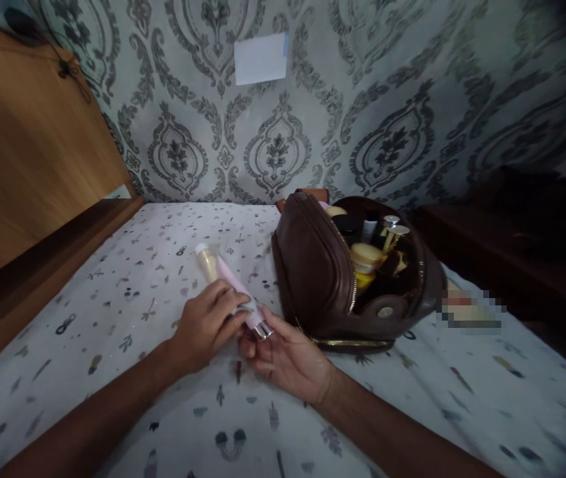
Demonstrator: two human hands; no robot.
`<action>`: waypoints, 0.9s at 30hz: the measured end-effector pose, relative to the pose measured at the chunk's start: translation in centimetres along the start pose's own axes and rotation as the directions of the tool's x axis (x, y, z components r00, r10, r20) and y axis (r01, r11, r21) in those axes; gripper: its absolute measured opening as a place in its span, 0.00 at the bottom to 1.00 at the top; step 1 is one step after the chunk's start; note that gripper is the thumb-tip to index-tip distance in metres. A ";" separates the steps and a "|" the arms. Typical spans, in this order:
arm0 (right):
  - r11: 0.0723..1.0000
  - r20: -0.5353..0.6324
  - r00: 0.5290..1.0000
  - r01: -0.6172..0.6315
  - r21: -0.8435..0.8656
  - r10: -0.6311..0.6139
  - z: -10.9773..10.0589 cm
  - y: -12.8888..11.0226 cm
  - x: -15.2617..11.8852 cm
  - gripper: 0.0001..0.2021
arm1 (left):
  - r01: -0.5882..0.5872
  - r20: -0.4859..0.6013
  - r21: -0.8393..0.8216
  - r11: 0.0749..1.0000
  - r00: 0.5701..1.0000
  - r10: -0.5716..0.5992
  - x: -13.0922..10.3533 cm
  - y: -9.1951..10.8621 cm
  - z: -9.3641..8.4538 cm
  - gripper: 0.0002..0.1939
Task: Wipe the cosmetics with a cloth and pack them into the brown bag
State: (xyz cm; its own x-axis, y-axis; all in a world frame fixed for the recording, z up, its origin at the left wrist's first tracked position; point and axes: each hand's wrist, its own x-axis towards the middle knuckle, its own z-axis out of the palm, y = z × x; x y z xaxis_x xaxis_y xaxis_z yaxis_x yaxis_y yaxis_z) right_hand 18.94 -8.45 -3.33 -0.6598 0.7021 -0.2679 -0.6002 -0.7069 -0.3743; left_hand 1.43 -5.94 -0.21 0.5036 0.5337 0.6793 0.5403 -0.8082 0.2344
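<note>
A pale pink tube [233, 275] with a shiny silver cap [264, 330] slants in front of me, its cap end toward me. Over its middle, my left hand [208, 326] has its fingers closed around it. My right hand [290, 358], palm turned up, grips the cap end with thumb and fingers. Beside the pink tube's far end is a cream-yellow tube [207, 261] with a white end; whether my left hand also holds it I cannot tell. Just right of my hands stands a brown leather cosmetic bag [313, 255], unzipped and filled with several jars and bottles.
A yellow-lidded jar [367, 256] shows inside the bag. The bag stands on a printed white sheet [163, 265]. A wooden panel [28, 133] borders the left, patterned wallpaper [278, 146] the back. A blurred-out item [470, 310] lies right of the bag.
</note>
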 end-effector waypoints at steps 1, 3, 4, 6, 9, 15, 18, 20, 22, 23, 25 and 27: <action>1.000 -0.031 0.999 0.011 -0.021 -0.011 0.0 0.2 0.1 0.17 | -0.041 0.007 0.015 0.999 0.999 0.041 0.0 0.4 0.0 0.07; 0.997 -0.093 0.994 0.047 -0.059 -0.053 0.1 0.4 0.2 0.18 | -0.100 0.012 0.046 0.994 0.995 0.099 -0.1 1.0 0.0 0.07; 0.995 -0.117 0.990 0.072 -0.072 -0.081 0.2 0.5 0.2 0.19 | -0.113 0.013 0.056 0.992 0.994 0.113 -0.1 1.1 0.0 0.07; 0.989 -0.140 0.983 0.109 -0.097 -0.122 0.4 0.6 0.2 0.22 | -0.113 0.011 0.055 0.992 0.994 0.113 -0.1 0.9 0.0 0.07; 0.979 -0.127 0.981 0.126 -0.159 -0.147 0.6 0.6 0.1 0.23 | -0.028 -0.006 0.053 0.998 1.000 0.028 0.0 -0.3 -0.3 0.08; 0.957 -0.020 0.995 0.086 -0.276 -0.096 0.8 0.5 -0.2 0.22 | 0.250 -0.155 -0.017 0.968 0.956 -0.250 0.5 -3.8 -1.3 0.07; 0.954 0.011 0.996 0.085 -0.288 -0.085 0.9 0.5 -0.2 0.24 | 0.354 -0.176 -0.046 0.934 0.918 -0.356 0.5 -4.5 -1.5 0.07; 0.956 0.011 0.996 0.086 -0.279 -0.087 1.0 0.5 -0.2 0.26 | 0.372 -0.159 -0.055 0.927 0.913 -0.376 0.4 -4.5 -1.4 0.07; 0.964 0.001 0.997 0.081 -0.253 -0.084 1.0 0.4 -0.3 0.26 | 0.362 -0.135 -0.055 0.931 0.921 -0.366 0.4 -4.2 -1.2 0.07; 0.969 -0.003 0.996 0.082 -0.234 -0.086 1.0 0.3 -0.3 0.26 | 0.354 -0.125 -0.054 0.934 0.925 -0.358 0.4 -3.9 -1.1 0.08; 0.978 -0.011 0.995 0.093 -0.187 -0.097 1.1 0.2 -0.4 0.26 | 0.336 -0.102 -0.056 0.940 0.935 -0.340 0.3 -3.5 -0.8 0.08; 0.984 -0.017 0.993 0.110 -0.138 -0.113 1.2 0.0 -0.4 0.25 | 0.316 -0.077 -0.059 0.947 0.944 -0.320 0.1 -3.0 -0.5 0.08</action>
State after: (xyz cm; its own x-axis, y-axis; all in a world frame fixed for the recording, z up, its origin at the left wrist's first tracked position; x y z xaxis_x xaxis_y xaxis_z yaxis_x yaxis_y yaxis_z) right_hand 18.65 -8.90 -2.12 -0.5797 0.7790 -0.2390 -0.6011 -0.6068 -0.5201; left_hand -0.43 -3.58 -0.49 0.2507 0.7435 0.6200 0.6309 -0.6113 0.4778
